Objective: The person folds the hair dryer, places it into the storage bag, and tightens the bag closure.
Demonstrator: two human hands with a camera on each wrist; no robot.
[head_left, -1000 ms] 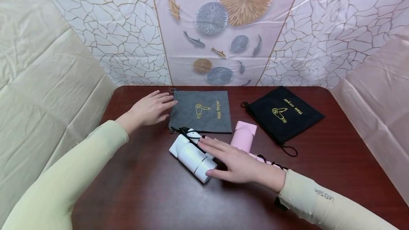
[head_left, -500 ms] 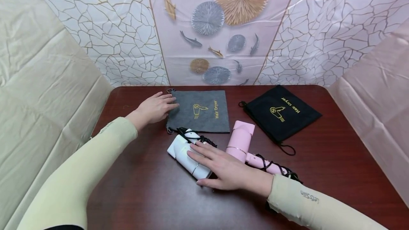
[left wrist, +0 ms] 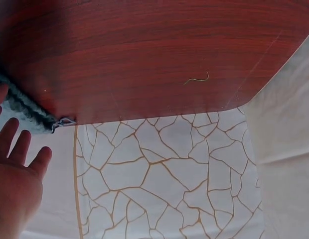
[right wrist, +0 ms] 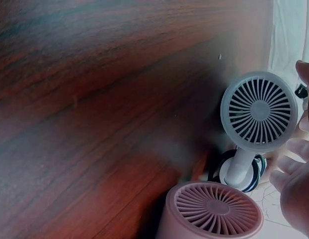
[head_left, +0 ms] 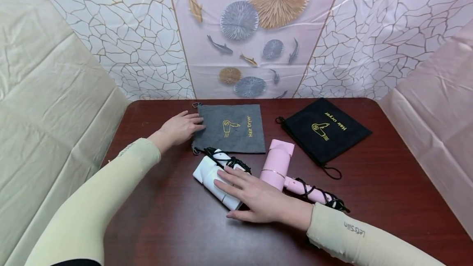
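Note:
A grey drawstring bag (head_left: 240, 141) marked "Hair Dryer" lies flat at the back of the table. At its left edge is my left hand (head_left: 177, 129), fingers stretched out; whether they touch the cloth I cannot tell. A white hair dryer (head_left: 208, 172), its black cord wound about the handle, lies in front of the bag. Over its rear end spreads my right hand (head_left: 260, 200), fingers straight and not curled round it. In the right wrist view the white dryer's round grille (right wrist: 259, 112) shows beside the fingers. A pink hair dryer (head_left: 278, 161) lies just right, its handle wrapped in black cord.
A black drawstring bag (head_left: 330, 130) with yellow print lies at the back right, turned at an angle. Patterned cloth (head_left: 148, 44) hangs behind the dark red wooden table (head_left: 155, 225), and pale cloth walls stand on both sides.
My right hand has moved left and slightly toward me over the white hair dryer, uncovering the pink dryer's handle. My left hand has shifted slightly toward me along the grey bag's edge.

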